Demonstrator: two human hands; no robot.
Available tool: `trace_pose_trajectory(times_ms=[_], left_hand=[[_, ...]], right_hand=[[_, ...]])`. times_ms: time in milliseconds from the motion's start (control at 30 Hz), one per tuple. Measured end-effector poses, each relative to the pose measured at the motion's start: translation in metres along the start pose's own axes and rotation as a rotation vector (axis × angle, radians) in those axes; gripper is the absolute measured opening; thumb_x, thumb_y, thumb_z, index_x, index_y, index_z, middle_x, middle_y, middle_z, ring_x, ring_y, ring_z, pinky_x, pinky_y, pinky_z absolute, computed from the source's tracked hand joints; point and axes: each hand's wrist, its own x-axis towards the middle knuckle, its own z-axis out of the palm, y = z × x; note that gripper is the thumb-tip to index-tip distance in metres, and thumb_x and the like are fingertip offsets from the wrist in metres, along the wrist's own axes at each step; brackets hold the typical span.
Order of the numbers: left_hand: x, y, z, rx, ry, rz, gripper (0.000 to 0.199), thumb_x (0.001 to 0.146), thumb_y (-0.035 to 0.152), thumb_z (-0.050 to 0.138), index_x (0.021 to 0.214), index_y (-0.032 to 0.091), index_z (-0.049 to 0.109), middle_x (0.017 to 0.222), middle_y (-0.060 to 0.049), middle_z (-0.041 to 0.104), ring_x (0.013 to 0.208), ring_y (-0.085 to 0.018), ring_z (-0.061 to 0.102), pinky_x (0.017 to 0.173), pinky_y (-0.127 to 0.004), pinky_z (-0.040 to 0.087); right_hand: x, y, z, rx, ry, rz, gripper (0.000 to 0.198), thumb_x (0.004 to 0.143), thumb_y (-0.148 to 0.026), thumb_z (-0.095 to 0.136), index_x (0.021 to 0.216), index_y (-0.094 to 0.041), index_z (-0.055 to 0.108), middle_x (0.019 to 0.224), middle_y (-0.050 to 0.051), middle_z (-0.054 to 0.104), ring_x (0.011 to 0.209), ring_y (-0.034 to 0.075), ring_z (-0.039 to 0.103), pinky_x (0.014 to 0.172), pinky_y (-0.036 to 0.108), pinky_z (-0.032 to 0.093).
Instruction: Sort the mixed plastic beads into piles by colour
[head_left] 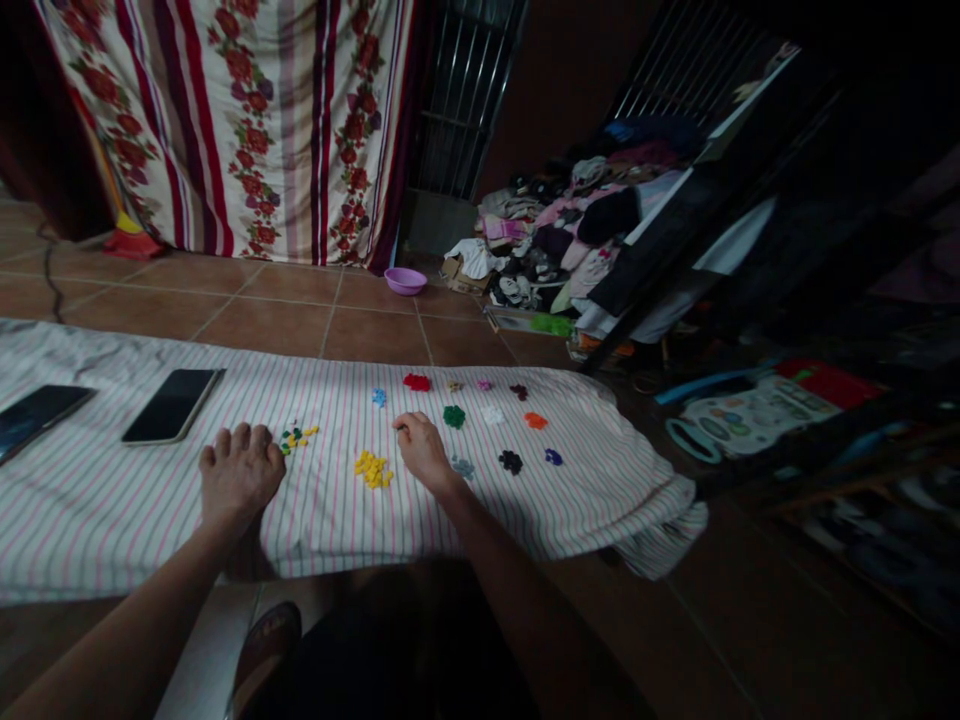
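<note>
Left hand (244, 468) palm-down, fingers loosely spread, beside mixed pile (302, 440) on striped cloth (337, 525). Right hand (422, 447), fingertips drawn together, between yellow heap (371, 468) and green heap (454, 416); too dim to confirm piece held. Light pinch best, heaps undisturbed. Pieces small, plastic-looking; cloth soft, rumpled.

Small, scattered green-and-yellow pieces (293, 441) near a loose yellow heap (372, 469)

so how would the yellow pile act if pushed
The yellow pile would probably spread apart, since it looks like loose, separate pieces. Each piece is likely light, being so small. They may drag slightly rather than glide, resting on the striped cloth.
</note>
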Motion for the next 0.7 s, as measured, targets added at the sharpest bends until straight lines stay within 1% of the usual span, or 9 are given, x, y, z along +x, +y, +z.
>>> trace_pose_trajectory(times_ms=[133,300,467,600,700], left_hand=[[-0.001,0.0,0.002,-0.006,0.022,-0.003,0.039,0.091,0.03,0.026,0.112,0.015,0.055,0.116,-0.017,0.058,0.114,-0.032,0.044,0.09,-0.045,0.033],[0.0,0.0,0.005,-0.008,0.02,-0.007,0.037,0.09,0.03,0.028,0.11,0.016,0.056,0.114,-0.016,0.059,0.112,-0.031,0.046,0.09,-0.044,0.033],[0.002,0.0,0.005,-0.043,0.0,-0.017,0.037,0.089,0.029,0.029,0.11,0.016,0.056,0.115,-0.017,0.058,0.112,-0.032,0.045,0.091,-0.046,0.033],[0.002,0.0,0.005,-0.034,0.012,-0.012,0.036,0.089,0.03,0.029,0.108,0.015,0.056,0.115,-0.017,0.057,0.111,-0.032,0.046,0.091,-0.046,0.034],[0.001,-0.001,0.006,-0.005,0.023,-0.003,0.035,0.09,0.03,0.028,0.107,0.016,0.055,0.115,-0.016,0.057,0.112,-0.032,0.047,0.091,-0.045,0.034]], right_hand=[[0.001,0.025,-0.013,-0.01,0.069,0.041,0.029,0.08,-0.003,0.044,0.087,-0.02,0.066,0.091,0.004,0.063,0.089,0.015,0.057,0.086,0.028,0.046],[0.005,0.05,-0.03,-0.047,0.145,0.099,0.027,0.079,-0.005,0.044,0.085,-0.019,0.067,0.09,0.005,0.063,0.087,0.017,0.058,0.086,0.03,0.046],[0.011,0.069,-0.043,-0.113,0.199,0.17,0.031,0.078,-0.005,0.045,0.095,-0.02,0.067,0.094,0.004,0.067,0.089,0.016,0.061,0.085,0.027,0.045],[0.018,0.082,-0.051,-0.124,0.186,0.259,0.036,0.078,-0.004,0.045,0.104,-0.018,0.065,0.098,0.006,0.07,0.09,0.016,0.063,0.085,0.027,0.046],[0.021,0.088,-0.055,-0.129,0.177,0.284,0.037,0.078,-0.003,0.045,0.106,-0.017,0.065,0.1,0.006,0.071,0.091,0.017,0.065,0.085,0.027,0.046]])
